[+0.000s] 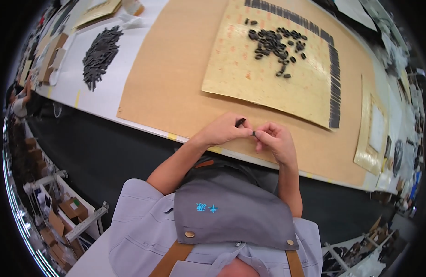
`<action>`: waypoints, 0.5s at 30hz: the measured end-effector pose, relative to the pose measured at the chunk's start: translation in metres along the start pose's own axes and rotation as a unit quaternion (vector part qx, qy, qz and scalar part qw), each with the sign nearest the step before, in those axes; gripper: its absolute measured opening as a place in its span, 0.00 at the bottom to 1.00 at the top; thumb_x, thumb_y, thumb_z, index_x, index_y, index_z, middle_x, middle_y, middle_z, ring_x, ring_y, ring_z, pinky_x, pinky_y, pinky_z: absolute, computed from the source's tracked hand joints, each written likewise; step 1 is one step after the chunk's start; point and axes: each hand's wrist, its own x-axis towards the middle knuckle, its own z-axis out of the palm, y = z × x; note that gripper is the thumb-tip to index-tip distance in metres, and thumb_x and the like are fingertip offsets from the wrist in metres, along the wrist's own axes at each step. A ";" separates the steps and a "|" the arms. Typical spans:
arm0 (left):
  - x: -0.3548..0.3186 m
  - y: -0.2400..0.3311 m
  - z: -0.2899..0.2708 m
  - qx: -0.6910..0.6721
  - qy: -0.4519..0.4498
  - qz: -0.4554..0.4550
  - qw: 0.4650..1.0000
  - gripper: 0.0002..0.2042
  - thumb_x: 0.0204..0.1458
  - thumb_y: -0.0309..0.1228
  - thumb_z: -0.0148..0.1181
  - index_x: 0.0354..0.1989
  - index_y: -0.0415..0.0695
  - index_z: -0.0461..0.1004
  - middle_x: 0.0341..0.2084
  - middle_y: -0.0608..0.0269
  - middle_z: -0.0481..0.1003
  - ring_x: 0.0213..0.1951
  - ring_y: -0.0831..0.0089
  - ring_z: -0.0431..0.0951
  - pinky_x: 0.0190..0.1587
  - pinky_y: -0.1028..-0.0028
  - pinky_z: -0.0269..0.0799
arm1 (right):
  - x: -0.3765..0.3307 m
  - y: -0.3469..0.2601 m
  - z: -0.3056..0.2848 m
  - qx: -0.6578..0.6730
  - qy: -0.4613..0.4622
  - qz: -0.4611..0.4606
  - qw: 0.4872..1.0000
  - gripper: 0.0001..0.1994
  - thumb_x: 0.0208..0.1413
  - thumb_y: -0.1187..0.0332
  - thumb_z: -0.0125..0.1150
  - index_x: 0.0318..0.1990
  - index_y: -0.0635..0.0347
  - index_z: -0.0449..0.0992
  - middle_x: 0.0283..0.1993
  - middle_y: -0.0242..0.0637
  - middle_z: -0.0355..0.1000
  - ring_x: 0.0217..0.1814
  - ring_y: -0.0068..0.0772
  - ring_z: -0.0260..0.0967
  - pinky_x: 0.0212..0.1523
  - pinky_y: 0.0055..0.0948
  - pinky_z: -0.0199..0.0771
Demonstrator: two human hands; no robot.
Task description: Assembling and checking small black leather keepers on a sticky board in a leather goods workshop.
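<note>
In the head view we have both hands drawn together at the near edge of the brown cardboard sheet (166, 69), just in front of our grey apron (231, 207). Our left hand (222, 130) has thumb and forefinger pressed together on a small black loop (240, 122), which curls up above the fingertips; our right hand (274, 138) pinches the other end of what seems the same small black piece, its remaining fingers curled into the palm. The two pinches nearly touch, so we judge that we are in the middle of working one small part between the hands, bending or fitting it, though the part is too small to tell exactly how. Farther up the table a loose heap of like black pieces (277, 46) lies on a yellowish mat (231, 78), edged by neat rows of black strips (334, 78). A pile of dark strips (99, 55) lies well to the left. The next move, we reckon, needs a steady, fine grip from both hands.
</note>
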 end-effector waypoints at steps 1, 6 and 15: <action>0.003 -0.002 0.001 -0.003 -0.019 -0.002 1.000 0.07 0.48 0.31 0.60 0.28 0.40 0.74 0.20 0.73 0.69 0.25 0.85 0.64 0.28 0.81 0.60 | 0.001 0.002 -0.002 0.002 0.019 0.003 1.000 0.06 0.53 0.72 0.58 0.33 0.66 0.72 0.26 0.33 0.71 0.22 0.19 0.69 0.25 0.18 0.69; 0.010 0.002 0.012 -0.030 0.014 -0.034 0.999 0.06 0.49 0.30 0.58 0.26 0.42 0.72 0.17 0.77 0.65 0.20 0.89 0.61 0.22 0.84 0.55 | -0.009 0.010 -0.018 0.056 0.012 -0.032 0.998 0.05 0.54 0.77 0.55 0.38 0.68 0.71 0.32 0.35 0.72 0.32 0.23 0.73 0.37 0.20 0.74; 0.007 -0.009 0.018 -0.020 0.043 -0.016 0.999 0.06 0.49 0.31 0.58 0.25 0.41 0.73 0.18 0.77 0.65 0.21 0.89 0.61 0.23 0.84 0.56 | -0.008 0.024 -0.035 0.108 -0.046 -0.038 0.992 0.07 0.54 0.77 0.56 0.41 0.69 0.71 0.36 0.41 0.74 0.39 0.31 0.75 0.42 0.25 0.77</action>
